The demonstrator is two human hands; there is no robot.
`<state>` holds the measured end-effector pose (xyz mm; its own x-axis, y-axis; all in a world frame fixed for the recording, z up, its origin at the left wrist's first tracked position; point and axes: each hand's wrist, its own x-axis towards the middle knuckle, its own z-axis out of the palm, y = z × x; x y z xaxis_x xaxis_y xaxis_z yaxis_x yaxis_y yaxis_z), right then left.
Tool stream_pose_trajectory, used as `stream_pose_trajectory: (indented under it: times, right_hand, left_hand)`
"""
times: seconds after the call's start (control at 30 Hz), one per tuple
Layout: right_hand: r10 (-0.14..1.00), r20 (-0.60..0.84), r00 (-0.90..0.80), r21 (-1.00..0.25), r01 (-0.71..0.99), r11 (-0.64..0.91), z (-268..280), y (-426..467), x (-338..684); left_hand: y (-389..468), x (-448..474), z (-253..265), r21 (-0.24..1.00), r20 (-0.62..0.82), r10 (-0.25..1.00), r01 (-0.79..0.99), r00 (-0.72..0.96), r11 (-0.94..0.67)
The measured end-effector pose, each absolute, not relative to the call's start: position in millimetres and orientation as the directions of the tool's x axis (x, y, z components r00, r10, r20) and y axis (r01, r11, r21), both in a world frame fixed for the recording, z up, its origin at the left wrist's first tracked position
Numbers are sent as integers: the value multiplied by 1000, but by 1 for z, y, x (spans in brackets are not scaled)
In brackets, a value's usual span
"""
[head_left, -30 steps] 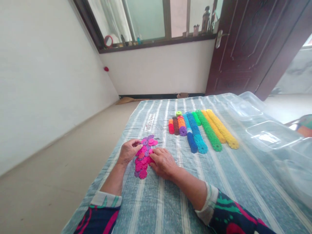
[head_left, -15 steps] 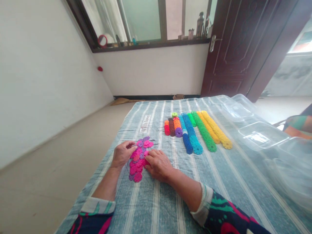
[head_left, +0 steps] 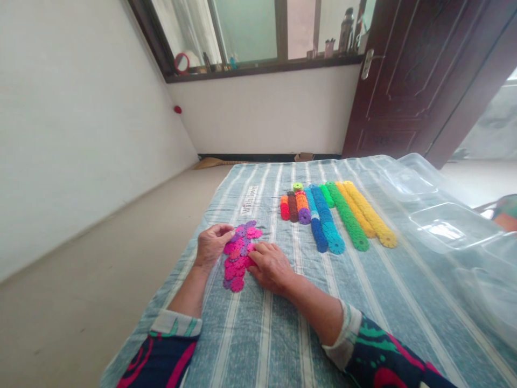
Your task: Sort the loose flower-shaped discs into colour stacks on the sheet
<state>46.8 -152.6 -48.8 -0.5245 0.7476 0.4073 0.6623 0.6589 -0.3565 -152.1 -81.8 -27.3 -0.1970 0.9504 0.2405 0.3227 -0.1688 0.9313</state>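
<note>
A loose pile of pink and purple notched plastic discs (head_left: 237,265) lies on the striped cloth in front of me. My left hand (head_left: 212,247) is at the pile's upper left, thumb and forefinger pinched on a purple disc (head_left: 234,236). At the right edge of the pile, my right hand (head_left: 271,267) has its fingers curled down on a pink disc, mostly hidden under the fingertips. To the right lie rows of the same discs packed by colour, among them a blue row (head_left: 323,213), a green row (head_left: 347,215) and a yellow row (head_left: 369,214).
Clear plastic containers (head_left: 454,229) stand along the right side of the cloth-covered surface (head_left: 283,334). Short red (head_left: 285,208) and brown (head_left: 293,207) rows lie nearest the pile. The left edge drops to the floor (head_left: 121,242). A brown door (head_left: 407,75) stands beyond.
The view has shifted a little, so everything sits slightly further right. Both hands remain at the pile, with only small finger movements.
</note>
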Motion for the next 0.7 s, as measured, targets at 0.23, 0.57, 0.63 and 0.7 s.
stream_pose_trajectory:
  times: [0.23, 0.57, 0.63, 0.7]
  right_hand:
    - [752, 397, -526, -370, 658, 656, -47, -156, 49]
    - [760, 410, -504, -408, 644, 647, -45, -158, 50]
    - [767, 423, -482, -428, 640, 638, -46, -157, 50]
    - [784, 436, -442, -462, 637, 616, -47, -156, 49]
  left_hand:
    - [-90, -141, -21, 957, 208, 961, 239, -183, -162]
    - [-94, -137, -18, 955, 204, 970, 244, -133, -168]
    - [-96, -135, -17, 948, 208, 972, 267, -108, -173]
    - [-98, -132, -15, 941, 212, 974, 288, -83, -180]
